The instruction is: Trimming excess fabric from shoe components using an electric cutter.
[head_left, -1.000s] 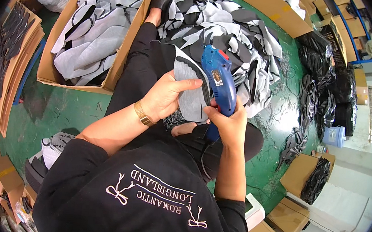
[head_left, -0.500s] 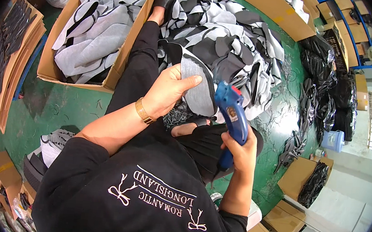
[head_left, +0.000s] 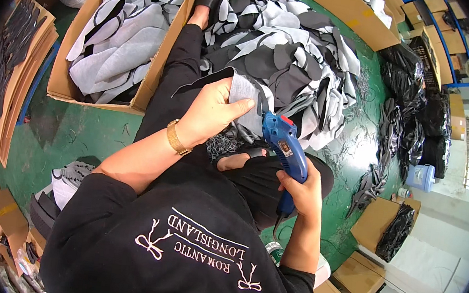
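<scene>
My left hand [head_left: 215, 110] pinches a grey and black fabric piece [head_left: 242, 92] between thumb and fingers, in front of the large heap of fabric pieces [head_left: 295, 61]. Its dark side flares out to the left, past my wrist. A blue handheld electric scissors [head_left: 290, 146] with a red button is gripped in my right hand [head_left: 305, 189], fingers wrapped around the handle. The tool's head meets the right edge of the fabric piece; its blades lie against the cloth and are partly hidden. A dark cord trails from the handle's lower end.
An open cardboard box [head_left: 167, 48] full of grey pieces stands at my left. Thin offcuts [head_left: 224, 145] lie on the green floor near my foot. Black plastic bags [head_left: 404, 78], a blue bucket [head_left: 421, 176] and cartons [head_left: 359, 278] line the right side.
The electric scissors have shifted slightly left and down, with their head now lower along the fabric's edge. The fabric piece has turned, and its dark side now spreads leftward.
</scene>
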`<state>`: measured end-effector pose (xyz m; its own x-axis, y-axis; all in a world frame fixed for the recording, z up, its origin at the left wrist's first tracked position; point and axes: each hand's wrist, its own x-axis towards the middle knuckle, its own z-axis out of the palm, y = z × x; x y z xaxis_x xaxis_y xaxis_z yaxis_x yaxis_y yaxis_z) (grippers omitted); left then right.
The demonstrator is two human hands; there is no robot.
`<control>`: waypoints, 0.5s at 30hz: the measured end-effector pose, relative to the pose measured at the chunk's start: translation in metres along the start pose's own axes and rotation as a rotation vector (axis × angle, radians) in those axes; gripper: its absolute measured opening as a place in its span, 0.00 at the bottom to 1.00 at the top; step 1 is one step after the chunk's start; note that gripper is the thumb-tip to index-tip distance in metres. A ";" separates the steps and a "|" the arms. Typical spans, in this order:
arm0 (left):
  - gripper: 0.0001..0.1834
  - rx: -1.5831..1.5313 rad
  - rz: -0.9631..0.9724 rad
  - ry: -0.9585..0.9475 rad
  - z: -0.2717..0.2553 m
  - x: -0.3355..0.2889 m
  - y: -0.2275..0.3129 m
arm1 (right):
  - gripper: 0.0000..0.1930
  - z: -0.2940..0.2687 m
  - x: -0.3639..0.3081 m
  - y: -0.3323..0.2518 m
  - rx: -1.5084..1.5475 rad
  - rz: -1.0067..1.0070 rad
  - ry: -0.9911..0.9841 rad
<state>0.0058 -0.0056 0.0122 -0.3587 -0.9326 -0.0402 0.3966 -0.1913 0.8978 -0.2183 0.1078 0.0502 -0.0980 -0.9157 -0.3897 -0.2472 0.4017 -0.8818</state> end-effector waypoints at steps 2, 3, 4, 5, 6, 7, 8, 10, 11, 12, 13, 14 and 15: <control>0.11 0.059 0.005 -0.022 -0.004 0.000 -0.001 | 0.18 0.000 0.001 -0.001 -0.004 -0.001 -0.007; 0.12 0.116 0.011 -0.044 -0.006 0.000 -0.001 | 0.18 -0.001 0.001 -0.002 -0.010 0.003 -0.010; 0.12 0.117 0.009 -0.046 -0.006 0.000 0.000 | 0.18 -0.001 0.001 -0.003 -0.015 0.007 -0.012; 0.12 0.137 0.020 -0.062 -0.005 -0.001 0.001 | 0.18 -0.002 0.000 -0.004 -0.013 0.009 -0.011; 0.12 0.157 0.032 -0.079 -0.005 -0.001 0.002 | 0.18 -0.002 0.000 -0.006 -0.002 0.001 -0.017; 0.12 0.158 0.030 -0.081 -0.005 -0.001 0.004 | 0.18 -0.002 0.000 -0.007 0.009 -0.008 -0.023; 0.13 0.190 0.016 -0.108 -0.005 -0.001 0.006 | 0.18 -0.003 0.001 -0.006 0.012 -0.006 -0.022; 0.13 0.223 0.000 -0.137 -0.006 -0.002 0.008 | 0.18 -0.005 0.001 -0.005 0.067 0.015 -0.065; 0.14 0.248 0.001 -0.160 -0.007 -0.002 0.009 | 0.18 -0.007 0.002 -0.005 0.070 0.016 -0.064; 0.14 0.274 0.002 -0.183 -0.007 -0.003 0.009 | 0.18 -0.008 0.002 -0.004 0.081 0.035 -0.087; 0.14 0.275 0.000 -0.184 -0.007 -0.003 0.009 | 0.18 -0.009 0.003 -0.004 0.091 0.054 -0.110; 0.12 0.294 0.015 -0.179 -0.007 -0.003 0.009 | 0.18 -0.010 0.003 -0.003 0.094 0.055 -0.110; 0.10 0.312 0.029 -0.174 -0.007 -0.004 0.009 | 0.18 -0.011 0.003 -0.002 0.112 0.074 -0.122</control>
<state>0.0163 -0.0059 0.0171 -0.5000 -0.8652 0.0385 0.1410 -0.0375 0.9893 -0.2286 0.1037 0.0536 0.0072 -0.8786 -0.4776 -0.1342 0.4724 -0.8711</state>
